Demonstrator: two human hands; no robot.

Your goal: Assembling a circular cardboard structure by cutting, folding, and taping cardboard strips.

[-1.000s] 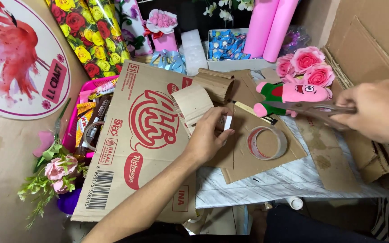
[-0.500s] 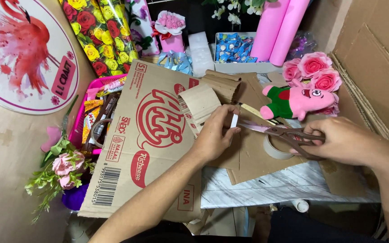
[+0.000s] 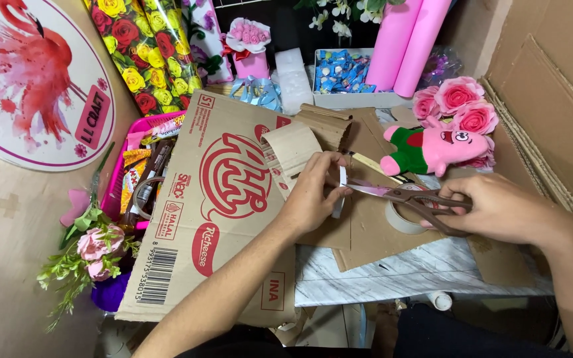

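Head view, looking down on a cluttered table [image 3: 426, 272] with a pale marbled top. The left hand [image 3: 313, 195] is reaching in from the lower centre, its fingers curled and pinching a narrow white strip [image 3: 341, 192] that is standing roughly upright between thumb and fingertips. The right hand [image 3: 499, 209] is coming in from the right edge, its fingers closed through the loops of a pair of brown-handled scissors [image 3: 409, 197]. The scissors are lying nearly level, their blades pointing left and meeting the strip just beside the left hand; how far apart the blades are cannot be told.

Beneath both hands, a flat sheet of brown cardboard [image 3: 373, 232] is lying on the table. A roll of tape [image 3: 399, 215] is resting on this sheet, directly under the scissors' handles and partly hidden by them. To the left, a large flattened carton [image 3: 200, 205] with red printing is lying at a slant, and a curled piece of corrugated board [image 3: 306, 139] is sitting at its upper right corner, just above the left hand.

Behind the scissors, a pink plush toy [image 3: 432, 149] in a green top is lying on its side, touching a cluster of pink artificial roses [image 3: 455, 103]. Farther back, two pink paper rolls [image 3: 406, 46] are leaning upright. At far left are a round flamingo plaque [image 3: 28, 79], a pink basket [image 3: 117, 185] of packets, and a small flower spray [image 3: 87, 258].
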